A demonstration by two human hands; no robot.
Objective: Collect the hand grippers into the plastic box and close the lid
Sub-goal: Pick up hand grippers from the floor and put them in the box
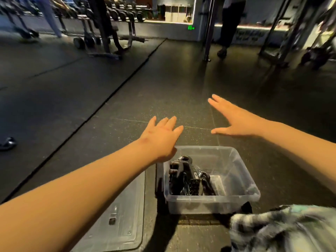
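While left hand (pixel 160 135) and right hand (pixel 238 119) spread empty fingers, lid (pixel 125 211) lies beside box (pixel 243 171).

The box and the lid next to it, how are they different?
The plastic box is deep with tall walls; the lid is a flat sheet. The box holds the black hand grippers; nothing shows on the lid. The box stands open, while the lid lies on the floor at its left. Both are clear plastic.
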